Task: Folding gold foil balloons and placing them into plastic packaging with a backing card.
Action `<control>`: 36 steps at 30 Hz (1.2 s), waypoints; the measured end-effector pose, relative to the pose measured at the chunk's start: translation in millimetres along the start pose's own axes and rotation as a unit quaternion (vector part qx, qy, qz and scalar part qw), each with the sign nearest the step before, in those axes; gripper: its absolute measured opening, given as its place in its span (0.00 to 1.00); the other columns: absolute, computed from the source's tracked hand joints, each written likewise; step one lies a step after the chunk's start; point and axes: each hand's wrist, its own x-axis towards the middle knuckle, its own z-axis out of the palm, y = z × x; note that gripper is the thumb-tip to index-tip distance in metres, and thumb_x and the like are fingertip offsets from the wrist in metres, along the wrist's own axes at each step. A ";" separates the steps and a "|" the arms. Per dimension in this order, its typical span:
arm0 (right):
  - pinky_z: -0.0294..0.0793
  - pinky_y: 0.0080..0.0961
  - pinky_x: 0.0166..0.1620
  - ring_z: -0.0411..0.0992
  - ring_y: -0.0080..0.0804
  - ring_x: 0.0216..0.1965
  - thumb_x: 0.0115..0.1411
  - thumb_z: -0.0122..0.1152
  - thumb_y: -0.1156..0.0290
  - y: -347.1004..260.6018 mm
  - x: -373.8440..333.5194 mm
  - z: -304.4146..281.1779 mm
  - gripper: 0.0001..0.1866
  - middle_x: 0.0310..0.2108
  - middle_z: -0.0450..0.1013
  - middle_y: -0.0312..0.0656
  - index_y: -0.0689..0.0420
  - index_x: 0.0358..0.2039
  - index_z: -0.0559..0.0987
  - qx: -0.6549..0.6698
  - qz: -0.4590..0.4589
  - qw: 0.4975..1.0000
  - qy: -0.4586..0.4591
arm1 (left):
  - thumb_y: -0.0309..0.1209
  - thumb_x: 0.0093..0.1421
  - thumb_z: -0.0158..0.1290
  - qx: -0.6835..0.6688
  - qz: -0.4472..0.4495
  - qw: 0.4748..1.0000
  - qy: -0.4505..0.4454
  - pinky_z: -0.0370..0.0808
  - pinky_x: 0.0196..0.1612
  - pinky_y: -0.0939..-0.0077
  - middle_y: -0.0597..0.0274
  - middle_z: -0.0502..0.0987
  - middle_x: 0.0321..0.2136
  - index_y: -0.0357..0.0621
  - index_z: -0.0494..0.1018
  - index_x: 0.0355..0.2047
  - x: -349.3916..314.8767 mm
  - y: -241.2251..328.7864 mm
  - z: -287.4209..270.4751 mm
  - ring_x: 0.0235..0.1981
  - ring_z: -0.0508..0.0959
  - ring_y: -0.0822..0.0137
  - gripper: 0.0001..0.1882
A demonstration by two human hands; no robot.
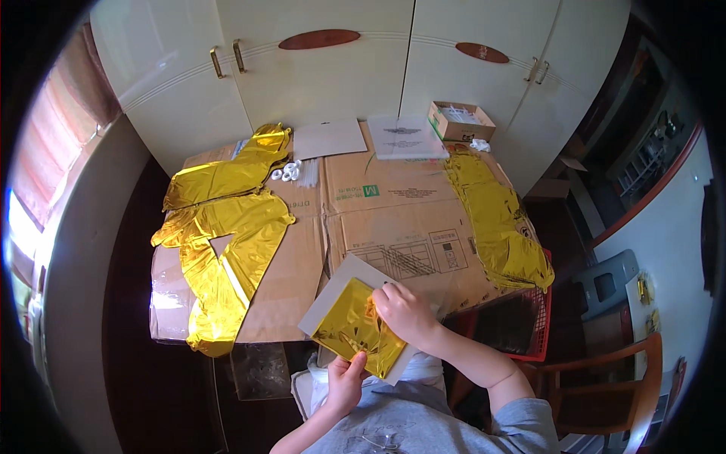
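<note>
A folded gold foil balloon (344, 318) lies over a pale grey card (330, 296), tilted at the table's near edge, close to my body. My left hand (348, 382) grips its lower edge, thumb on top; the fingers beneath are hidden. My right hand (406, 314) is closed at the foil's upper right side, fingertips bent down onto it. On the left of the table, flat gold foil balloons (261, 227) overlap, one with a triangular opening. More flat gold foil balloons (491, 219) are piled along the right side.
Flattened cardboard (302, 265) covers the table. Along the back are a grey sheet (329, 138), clear plastic bags (408, 138) and an open small box (463, 130). White rolls (287, 172) lie beside clear sticks (308, 172). A red basket (544, 333) and wooden chair (605, 390) stand right.
</note>
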 end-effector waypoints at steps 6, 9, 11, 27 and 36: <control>0.76 0.24 0.30 0.73 0.29 0.30 0.51 0.57 0.71 -18.5 -4.2 -5.0 0.04 0.25 0.67 0.36 0.54 0.26 0.72 0.010 -0.017 1.000 -0.020 | 0.28 0.69 0.46 0.027 0.015 0.999 -0.011 0.79 0.48 0.65 0.55 0.78 0.43 0.33 0.69 0.48 4.3 -3.1 2.2 0.42 0.79 0.66 0.12; 0.75 0.24 0.29 0.72 0.28 0.30 0.51 0.58 0.70 -26.8 -4.5 -11.7 0.04 0.25 0.67 0.35 0.53 0.26 0.72 0.016 -0.030 0.999 -0.024 | 0.28 0.69 0.46 0.029 0.013 0.999 -0.010 0.79 0.48 0.66 0.55 0.78 0.43 0.33 0.69 0.48 6.7 0.0 4.6 0.42 0.79 0.67 0.11; 0.75 0.23 0.28 0.72 0.28 0.29 0.50 0.58 0.70 -31.5 -5.0 -14.5 0.05 0.25 0.66 0.35 0.53 0.26 0.72 0.023 -0.042 0.999 -0.014 | 0.28 0.69 0.46 0.028 0.010 0.999 -0.012 0.79 0.48 0.66 0.56 0.78 0.43 0.33 0.69 0.48 6.3 0.1 5.7 0.42 0.79 0.67 0.11; 0.73 0.20 0.25 0.70 0.24 0.28 0.48 0.59 0.68 -55.2 -12.3 -5.1 0.05 0.23 0.66 0.32 0.51 0.24 0.72 0.022 -0.085 0.996 -0.012 | 0.27 0.66 0.50 0.095 -0.044 0.993 0.057 0.78 0.31 0.78 0.54 0.80 0.30 0.33 0.73 0.35 -20.3 20.5 -16.8 0.31 0.82 0.67 0.07; 0.72 0.20 0.25 0.69 0.23 0.27 0.48 0.60 0.66 -61.9 -17.0 -4.8 0.07 0.22 0.64 0.30 0.50 0.24 0.71 0.023 -0.086 0.996 0.000 | 0.27 0.65 0.52 0.096 -0.016 0.993 0.070 0.77 0.29 0.79 0.57 0.80 0.29 0.34 0.75 0.35 -6.3 15.2 -13.4 0.30 0.82 0.69 0.07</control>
